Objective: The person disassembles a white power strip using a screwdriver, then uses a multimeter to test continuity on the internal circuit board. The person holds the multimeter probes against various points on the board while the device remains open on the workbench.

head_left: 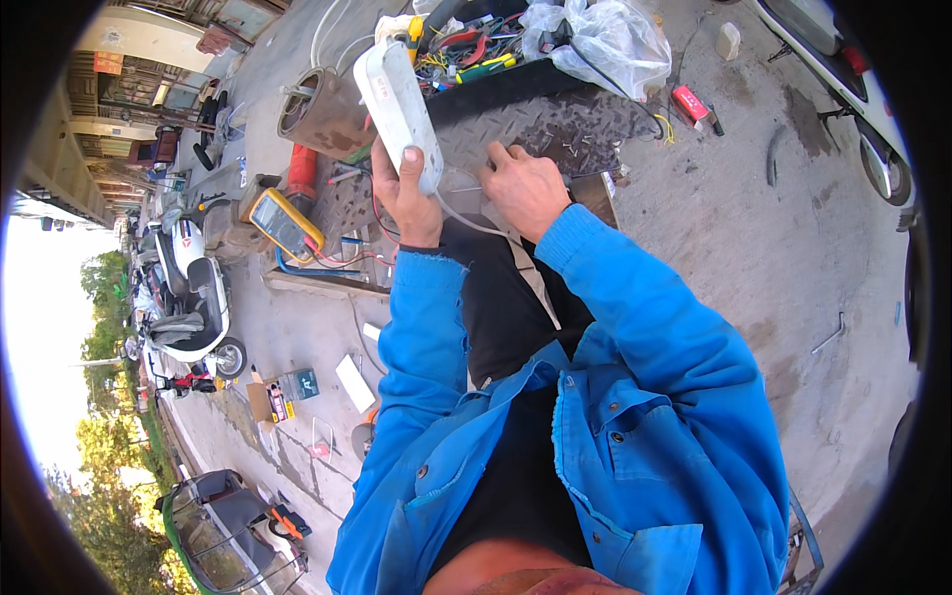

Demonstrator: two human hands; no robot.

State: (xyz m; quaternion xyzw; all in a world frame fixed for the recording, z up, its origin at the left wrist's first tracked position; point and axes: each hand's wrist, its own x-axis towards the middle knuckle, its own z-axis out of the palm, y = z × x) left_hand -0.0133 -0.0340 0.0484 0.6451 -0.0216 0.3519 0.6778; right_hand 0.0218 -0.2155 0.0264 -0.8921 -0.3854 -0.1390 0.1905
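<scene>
Had a yellow multimeter (284,224) tilted at the left, with test leads (337,266) trailing near the left sleeve (426,307). Risked toppling it by snagging a lead. Gripped a white case (397,114) in the left hand (409,198), between thumb and fingers, raised in front of the steel-topped bench (585,129). Could have let it tip or slip, through holding only the lower part of a long, smooth body. Left a grey cord (474,226) running from its lower end over the black trousers (496,297); risked straining the joint with any tug. Curled the right hand (526,191) just beside that end, perhaps pinching something small, too hidden to tell. Risked losing any such piece through a loose pinch.
</scene>
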